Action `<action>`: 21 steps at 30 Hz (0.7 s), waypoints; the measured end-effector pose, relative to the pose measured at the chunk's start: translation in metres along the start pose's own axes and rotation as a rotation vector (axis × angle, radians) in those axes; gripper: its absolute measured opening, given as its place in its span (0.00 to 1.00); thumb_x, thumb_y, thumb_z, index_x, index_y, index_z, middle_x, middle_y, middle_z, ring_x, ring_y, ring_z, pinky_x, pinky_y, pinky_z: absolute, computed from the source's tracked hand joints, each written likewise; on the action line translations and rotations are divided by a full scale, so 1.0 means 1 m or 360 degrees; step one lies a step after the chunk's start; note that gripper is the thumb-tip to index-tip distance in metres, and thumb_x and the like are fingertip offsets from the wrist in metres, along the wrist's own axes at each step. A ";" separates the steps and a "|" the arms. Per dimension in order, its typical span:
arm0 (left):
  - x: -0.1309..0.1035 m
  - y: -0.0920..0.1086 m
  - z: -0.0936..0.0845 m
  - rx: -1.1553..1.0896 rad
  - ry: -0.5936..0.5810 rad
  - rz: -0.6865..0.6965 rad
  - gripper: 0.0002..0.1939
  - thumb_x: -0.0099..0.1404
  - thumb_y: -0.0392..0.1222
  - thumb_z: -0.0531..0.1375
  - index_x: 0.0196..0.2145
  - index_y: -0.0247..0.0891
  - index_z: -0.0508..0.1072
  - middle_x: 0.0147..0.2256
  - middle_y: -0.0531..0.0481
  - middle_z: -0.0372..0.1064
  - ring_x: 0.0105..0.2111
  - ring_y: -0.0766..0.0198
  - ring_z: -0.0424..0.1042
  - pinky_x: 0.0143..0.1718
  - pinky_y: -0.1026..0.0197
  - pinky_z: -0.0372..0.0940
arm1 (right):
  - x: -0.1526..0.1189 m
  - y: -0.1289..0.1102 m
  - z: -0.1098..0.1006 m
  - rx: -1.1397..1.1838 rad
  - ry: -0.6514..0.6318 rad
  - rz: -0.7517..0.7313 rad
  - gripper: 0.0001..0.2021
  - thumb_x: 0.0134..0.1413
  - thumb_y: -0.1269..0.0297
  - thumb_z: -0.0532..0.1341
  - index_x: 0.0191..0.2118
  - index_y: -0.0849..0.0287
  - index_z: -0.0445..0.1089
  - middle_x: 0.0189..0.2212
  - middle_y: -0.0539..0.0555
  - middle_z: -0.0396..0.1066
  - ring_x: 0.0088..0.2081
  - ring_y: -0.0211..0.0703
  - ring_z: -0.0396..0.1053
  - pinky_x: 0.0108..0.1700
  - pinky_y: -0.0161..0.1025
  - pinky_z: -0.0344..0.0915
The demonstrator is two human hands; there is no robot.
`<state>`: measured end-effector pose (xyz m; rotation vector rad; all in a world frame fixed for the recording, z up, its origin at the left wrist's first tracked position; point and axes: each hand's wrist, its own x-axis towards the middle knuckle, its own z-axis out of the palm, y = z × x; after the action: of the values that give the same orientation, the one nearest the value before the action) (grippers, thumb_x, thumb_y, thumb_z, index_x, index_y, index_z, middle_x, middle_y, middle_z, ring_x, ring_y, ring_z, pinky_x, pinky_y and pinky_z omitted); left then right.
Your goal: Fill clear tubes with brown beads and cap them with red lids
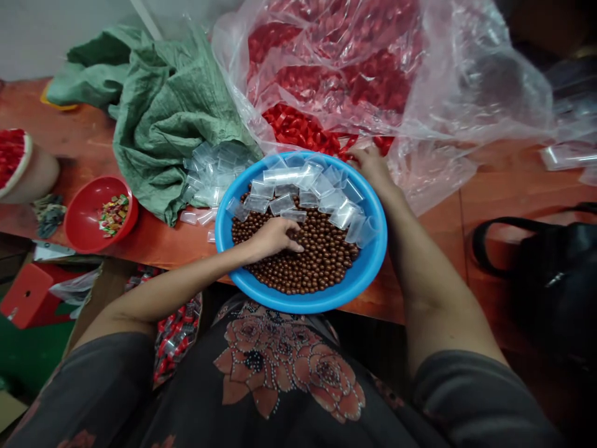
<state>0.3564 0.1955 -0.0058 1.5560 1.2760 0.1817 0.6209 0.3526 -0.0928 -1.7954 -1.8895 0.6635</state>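
Note:
A blue basin holds many small shiny brown balls, with clear plastic tubes heaped along its far side. My left hand is over the balls, its fingers bent down at them and the thumb apart; nothing shows between thumb and fingers. One clear tube lies just beyond that thumb. Past the basin's far right rim, my right hand has its fingertips closed at a small red plastic piece, at the edge of a heap of red pieces. Its fingertips are partly blurred.
A large clear plastic bag covers the red heap. Green woven cloth and more clear tubes lie left of it. Further left are a red bowl with small colourful pieces and a white tub. A black bag sits right.

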 end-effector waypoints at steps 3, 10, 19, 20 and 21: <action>0.006 0.004 0.006 -0.0474 -0.0079 -0.0096 0.14 0.48 0.29 0.69 0.33 0.32 0.72 0.29 0.53 0.72 0.32 0.64 0.71 0.40 0.59 0.65 | -0.003 -0.003 0.000 0.0008 0.0019 0.0064 0.19 0.63 0.62 0.61 0.56 0.68 0.70 0.55 0.66 0.61 0.46 0.39 0.64 0.52 0.41 0.57; 0.002 0.011 0.008 -0.0908 -0.0079 -0.0202 0.19 0.46 0.25 0.69 0.35 0.34 0.69 0.30 0.54 0.71 0.31 0.68 0.71 0.39 0.60 0.66 | -0.004 -0.013 -0.002 -0.0004 -0.0002 0.0071 0.19 0.56 0.60 0.67 0.47 0.71 0.72 0.54 0.69 0.64 0.47 0.43 0.64 0.52 0.42 0.57; -0.042 0.011 -0.009 -0.1543 -0.0108 -0.0139 0.21 0.47 0.30 0.71 0.41 0.35 0.78 0.38 0.47 0.77 0.37 0.63 0.76 0.44 0.55 0.70 | -0.015 -0.016 -0.002 0.0225 0.0061 -0.0040 0.13 0.55 0.67 0.62 0.39 0.75 0.74 0.50 0.67 0.73 0.51 0.41 0.66 0.54 0.40 0.54; -0.045 0.011 -0.010 -0.1594 -0.0081 -0.0125 0.21 0.47 0.31 0.71 0.41 0.35 0.78 0.39 0.47 0.78 0.37 0.63 0.76 0.45 0.54 0.70 | -0.016 -0.016 -0.002 0.0285 0.0082 -0.0041 0.13 0.53 0.67 0.62 0.37 0.75 0.74 0.48 0.65 0.75 0.49 0.40 0.68 0.53 0.39 0.55; -0.047 0.010 -0.010 -0.1625 -0.0043 -0.0100 0.21 0.47 0.31 0.71 0.41 0.35 0.78 0.39 0.47 0.78 0.37 0.64 0.76 0.46 0.53 0.70 | -0.018 -0.016 -0.001 0.0351 0.0110 -0.0042 0.13 0.52 0.66 0.62 0.36 0.76 0.74 0.45 0.63 0.77 0.46 0.39 0.69 0.51 0.39 0.56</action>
<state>0.3361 0.1662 0.0287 0.6326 0.9509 0.6524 0.6101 0.3346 -0.0820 -1.6304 -1.7195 0.7589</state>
